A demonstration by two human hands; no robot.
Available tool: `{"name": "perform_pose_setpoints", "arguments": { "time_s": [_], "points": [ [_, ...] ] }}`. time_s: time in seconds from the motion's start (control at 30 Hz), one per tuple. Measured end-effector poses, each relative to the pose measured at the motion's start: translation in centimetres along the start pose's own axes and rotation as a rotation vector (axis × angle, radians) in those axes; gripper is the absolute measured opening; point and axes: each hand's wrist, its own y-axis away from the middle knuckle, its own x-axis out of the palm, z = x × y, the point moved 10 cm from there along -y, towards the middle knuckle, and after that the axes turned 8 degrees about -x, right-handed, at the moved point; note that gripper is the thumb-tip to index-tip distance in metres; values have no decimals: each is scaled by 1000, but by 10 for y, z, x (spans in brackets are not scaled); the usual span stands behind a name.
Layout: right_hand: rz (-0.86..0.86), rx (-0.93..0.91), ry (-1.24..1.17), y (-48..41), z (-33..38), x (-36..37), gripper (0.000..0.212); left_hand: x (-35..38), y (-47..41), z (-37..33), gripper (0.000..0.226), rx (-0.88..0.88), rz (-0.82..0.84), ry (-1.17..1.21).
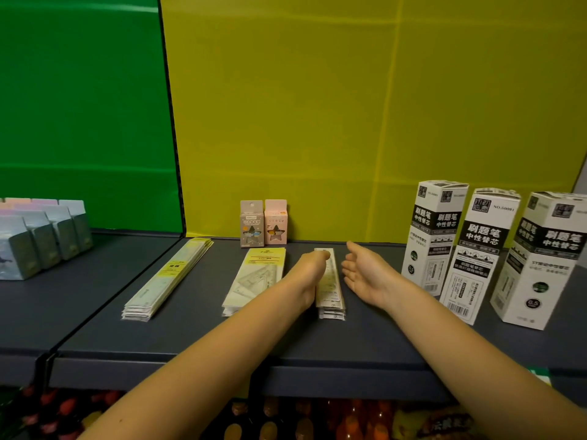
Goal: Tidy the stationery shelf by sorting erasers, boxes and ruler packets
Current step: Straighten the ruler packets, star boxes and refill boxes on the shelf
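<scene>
The step in hand is judged to be the squaring-up of the narrow stack of ruler packets [332, 293], which lies lengthwise at the middle of the shelf [190, 338], between a wider stack of packets [254, 277] and the tall white boxes [433, 236]. The left hand [313, 268] is laid flat along the stack's left edge, fingers straight and touching it. The right hand [365, 271] is held open with its palm turned toward the stack, just beside the right edge but not seen to touch it. Nothing is gripped by either hand.

For the next move, the right palm would probably need to be brought against the right edge so that the packets are pressed level between both hands. Care is called for, since the lower packets stick out at the near end and the thin sleeves could slide over one another.

A third stack of long packets [168, 277] lies further left, and two small eraser boxes [263, 222] stand upright at the back.

The left side of the narrow stack is hidden by the left hand and wrist, so its alignment there cannot be judged. The number of packets in any stack cannot be counted. The pastel boxes [41, 236] at the far left are cut off by the frame edge, and the goods on the shelf below are too blurred to name.
</scene>
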Motion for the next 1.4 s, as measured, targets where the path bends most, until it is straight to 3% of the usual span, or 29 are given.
{"name": "perform_pose_setpoints", "arguments": {
  "time_s": [0.1, 0.2, 0.37, 0.5, 0.6, 0.73, 0.9, 0.97, 1.07, 1.17, 1.3, 1.4],
  "points": [
    [-31, -16, -94, 6, -8, -6, 58, 4, 3, 11, 52, -3, 42, 29],
    [-16, -47, -156, 24, -6, 2, 50, 7, 6, 17, 78, 1, 49, 82],
    [22, -52, -85, 37, -6, 16, 48, 9, 9, 18, 62, 24, 62, 73],
    [47, -62, 52, 21, -5, 10, 44, 6, 12, 8, 84, 33, 99, -10],
    [64, -107, 205, -6, 4, 7, 42, -19, 27, -34, 59, 246, 11, -84],
    [81, -233, 374, -41, 31, 16, 55, -79, 43, -91, 27, 519, -183, -157],
    [80, -297, 523, -87, 51, 44, 65, -145, 18, -128, 23, 676, -457, -381],
    [125, -320, 603, -104, 53, 62, 70, -164, -3, -130, 38, 654, -515, -447],
    [152, -425, 822, -124, 62, 88, 85, -178, -35, -128, 76, 567, -457, -503],
    [170, -515, 944, -137, 70, 108, 90, -183, -60, -128, 94, 511, -395, -568],
    [158, -553, 1050, -147, 71, 117, 86, -181, -84, -125, 90, 464, -277, -581],
    [121, -566, 1163, -150, 71, 118, 69, -174, -91, -122, 71, 458, -195, -613]
  ]
}}
